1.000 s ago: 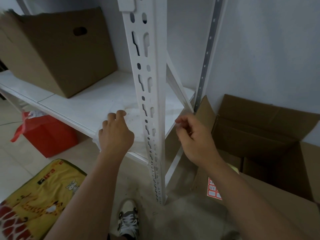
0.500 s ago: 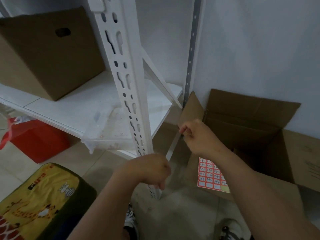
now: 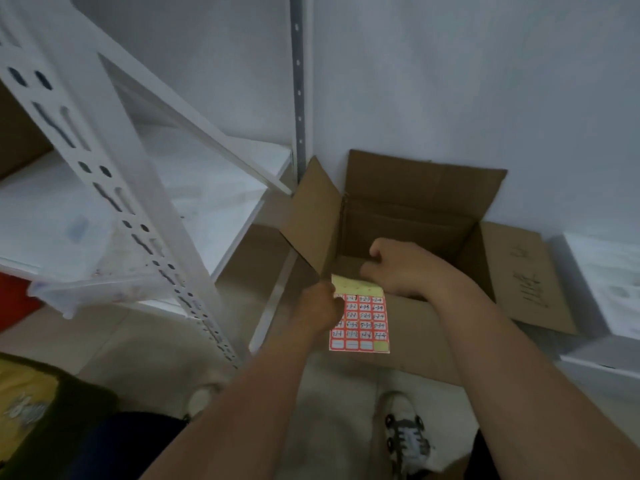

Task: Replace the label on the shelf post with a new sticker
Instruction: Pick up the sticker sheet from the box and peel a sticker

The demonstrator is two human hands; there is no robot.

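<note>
The white perforated shelf post [image 3: 114, 188] runs diagonally across the left of the view; no label shows on it. A red-and-yellow sticker sheet [image 3: 362, 322] with handwritten numbers stands against the front wall of an open cardboard box [image 3: 408, 199]. My left hand [image 3: 318, 308] grips the sheet's upper left edge. My right hand [image 3: 398, 268] hovers over the box opening just above the sheet, with its fingers curled under; nothing shows in them.
White shelf boards [image 3: 207, 174] lie behind the post, with a grey slotted upright [image 3: 298, 98] against the wall. A yellow patterned cushion [image 3: 24, 403] sits at lower left, and my shoes [image 3: 405, 431] stand on the floor. A white board [image 3: 606, 292] lies right of the box.
The view swung right and down from the post to the box. My left hand left the post and took the sticker sheet. My right hand moved over the box opening.
</note>
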